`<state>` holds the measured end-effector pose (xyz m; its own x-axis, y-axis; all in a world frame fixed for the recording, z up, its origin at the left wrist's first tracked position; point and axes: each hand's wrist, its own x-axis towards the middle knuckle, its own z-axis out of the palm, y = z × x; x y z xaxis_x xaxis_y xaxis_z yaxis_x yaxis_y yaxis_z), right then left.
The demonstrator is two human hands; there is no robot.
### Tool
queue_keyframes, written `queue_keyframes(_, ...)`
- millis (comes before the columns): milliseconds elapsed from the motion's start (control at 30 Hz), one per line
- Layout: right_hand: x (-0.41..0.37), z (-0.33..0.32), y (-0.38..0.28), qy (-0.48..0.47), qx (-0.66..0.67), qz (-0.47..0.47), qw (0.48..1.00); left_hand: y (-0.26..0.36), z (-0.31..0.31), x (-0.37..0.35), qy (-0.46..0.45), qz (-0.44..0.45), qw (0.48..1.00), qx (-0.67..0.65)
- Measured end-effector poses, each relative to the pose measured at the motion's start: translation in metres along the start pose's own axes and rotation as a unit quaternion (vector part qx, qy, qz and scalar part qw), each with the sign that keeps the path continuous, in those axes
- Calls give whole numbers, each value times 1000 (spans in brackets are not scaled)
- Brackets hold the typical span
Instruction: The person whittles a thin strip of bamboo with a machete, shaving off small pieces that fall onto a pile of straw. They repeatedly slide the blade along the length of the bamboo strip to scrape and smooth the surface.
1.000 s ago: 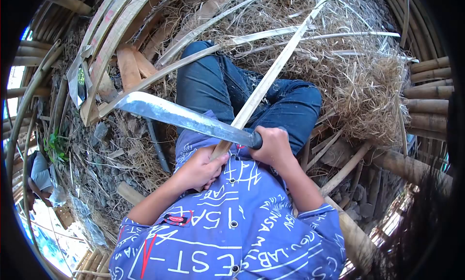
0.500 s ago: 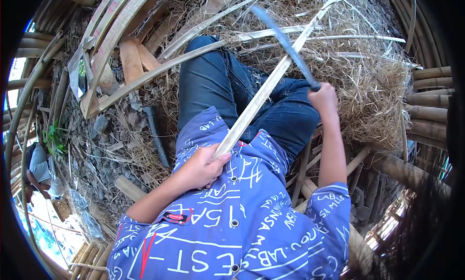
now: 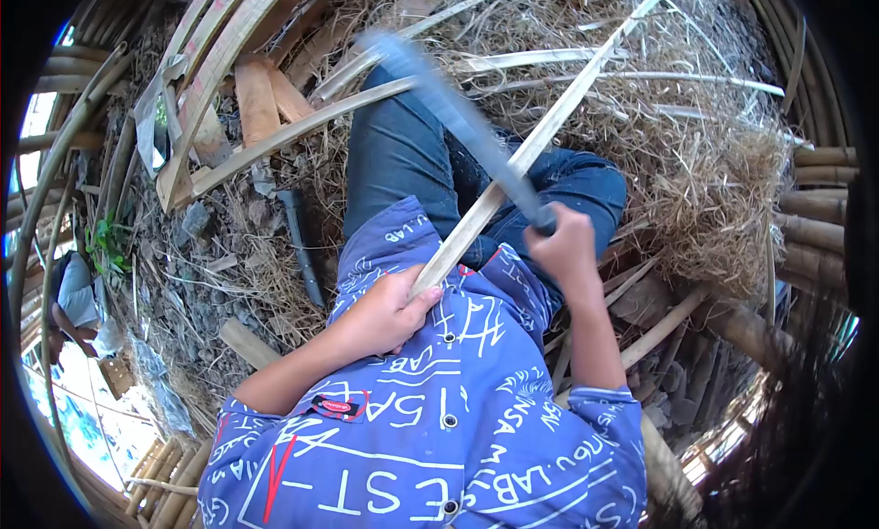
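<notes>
Near my shirt front, my left hand (image 3: 396,309) is closed around the lower end of a long pale bamboo strip (image 3: 549,126), which slants up to the right across my lap. My right hand (image 3: 563,243) grips the dark handle of a long knife (image 3: 458,117). The blade is blurred, points up and to the left, and crosses over the strip above my thighs. Whether its edge touches the strip cannot be made out.
A second dark-handled knife (image 3: 300,245) lies on the ground left of my legs. Bamboo strips (image 3: 211,71) stand at the upper left. Fibrous shavings (image 3: 710,190) are heaped on the right. Part of another person (image 3: 75,300) shows at the far left.
My right hand and the knife have moved left and down along the strip, closer to my left hand. My left hand still holds the strip's lower end.
</notes>
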<state>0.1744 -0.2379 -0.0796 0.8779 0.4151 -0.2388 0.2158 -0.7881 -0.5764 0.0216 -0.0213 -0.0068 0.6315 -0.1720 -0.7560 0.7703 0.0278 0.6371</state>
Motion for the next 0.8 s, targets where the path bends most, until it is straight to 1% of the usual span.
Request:
queue_keyframes(100, -30, -3, -39, -106, -25, -54, 993, 4, 2, 0, 5, 8, 1000, 14)
queue_keyframes(133, -36, -4, -46, -123, -42, -95, 987, 4, 4, -1, 13, 7, 1000, 17)
queue_keyframes(167, -39, -4, -54, -143, -68, -85, 984, 4, 4, -1, 5, 5, 1000, 23)
queue_keyframes(233, -39, 0, -50, -149, -89, -77, 982, 4, 4, -1, 0, 1, 1000, 6)
queue_keyframes(267, -38, -1, -48, -149, -88, -74, 982, 2, 5, 0, 15, 20, 999, 34)
queue_keyframes(300, -36, -4, -46, -136, -108, -73, 982, 0, 5, 0, 15, 19, 999, 34)
queue_keyframes(333, -33, -7, -43, -124, -127, -73, 981, -3, 5, 1, 21, 40, 998, 42)
queue_keyframes(367, -27, -12, -38, -113, -132, -53, 983, -5, 4, 0, 29, 62, 997, 49)
queue_keyframes(400, -24, -14, -34, -113, -141, -45, 983, -2, 4, -1, 31, 38, 997, 52)
queue_keyframes(433, -22, -15, -31, -113, -149, -38, 982, -4, 5, -1, 35, 39, 997, 51)
queue_keyframes(500, -19, -16, -26, -102, -155, -56, 981, -9, 7, 2, 41, 71, 994, 71)
queue_keyframes(533, -19, -16, -24, -92, -161, -70, 980, -9, 7, 1, 43, 70, 994, 67)
queue_keyframes(600, -16, -18, -25, -96, -172, -68, 978, -6, 6, 0, 42, 54, 995, 77)
queue_keyframes(700, -13, -23, -19, -99, -190, -70, 974, -6, 5, -1, 46, 53, 994, 80)
queue_keyframes(767, -12, -24, -12, -82, -187, -57, 977, -3, 7, -2, 41, 51, 995, 80)
queue_keyframes(800, -12, -27, -15, -90, -194, -45, 976, -3, 7, -2, 32, 50, 995, 82)
